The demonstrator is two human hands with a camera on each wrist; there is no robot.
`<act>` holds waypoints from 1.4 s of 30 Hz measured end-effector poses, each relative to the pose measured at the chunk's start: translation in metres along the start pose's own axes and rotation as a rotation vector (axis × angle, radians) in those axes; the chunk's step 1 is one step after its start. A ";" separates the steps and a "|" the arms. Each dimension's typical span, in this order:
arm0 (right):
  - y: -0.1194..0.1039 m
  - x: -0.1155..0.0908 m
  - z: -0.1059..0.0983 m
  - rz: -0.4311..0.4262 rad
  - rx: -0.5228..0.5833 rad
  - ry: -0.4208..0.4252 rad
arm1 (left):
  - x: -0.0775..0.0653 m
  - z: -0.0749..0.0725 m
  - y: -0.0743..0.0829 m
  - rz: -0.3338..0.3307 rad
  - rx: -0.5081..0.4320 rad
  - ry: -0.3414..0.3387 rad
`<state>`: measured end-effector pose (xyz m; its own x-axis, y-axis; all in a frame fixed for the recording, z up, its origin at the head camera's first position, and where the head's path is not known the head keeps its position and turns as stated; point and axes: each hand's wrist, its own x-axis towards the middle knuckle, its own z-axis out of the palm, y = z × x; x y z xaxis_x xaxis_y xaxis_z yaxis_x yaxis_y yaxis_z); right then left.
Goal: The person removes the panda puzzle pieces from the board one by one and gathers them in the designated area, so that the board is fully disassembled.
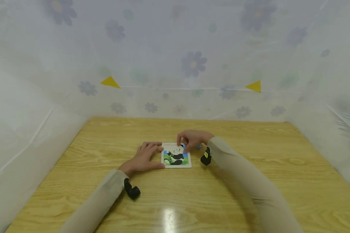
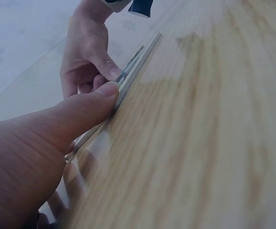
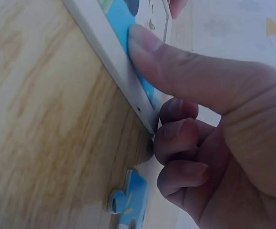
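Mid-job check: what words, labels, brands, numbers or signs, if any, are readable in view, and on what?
No readable words, brands or numbers in any view.
Black wrist device by the right hand: small yellow-green mark, too small to read.
Panda puzzle: picture only, no lettering I can make out.
Flowered backdrop: two plain yellow triangles, no lettering visible.

This looks like a makeshift booth, though whether inside a home, lab or workshop cannot be told: a broad, yellowish wood-grain table (image 1: 198, 207) is enclosed by a whitish, flower-printed sheet backdrop (image 1: 163, 38) and pale, creased side sheets (image 1: 23, 97), with flat yellow triangular markers (image 1: 110, 82) on the backdrop.
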<state>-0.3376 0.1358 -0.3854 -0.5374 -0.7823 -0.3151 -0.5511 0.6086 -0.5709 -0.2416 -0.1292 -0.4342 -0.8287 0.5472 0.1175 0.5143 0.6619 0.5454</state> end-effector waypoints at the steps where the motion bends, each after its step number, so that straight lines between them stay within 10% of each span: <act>1: -0.001 0.000 -0.001 0.006 0.000 -0.005 | 0.000 -0.001 0.001 -0.001 0.001 0.000; 42: -0.020 -0.019 0.021 0.055 -0.159 0.239 | -0.002 -0.001 0.006 -0.003 0.008 0.014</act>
<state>-0.3036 0.1359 -0.3839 -0.6939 -0.7056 -0.1437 -0.6000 0.6769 -0.4263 -0.2365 -0.1268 -0.4302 -0.8333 0.5380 0.1272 0.5134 0.6675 0.5394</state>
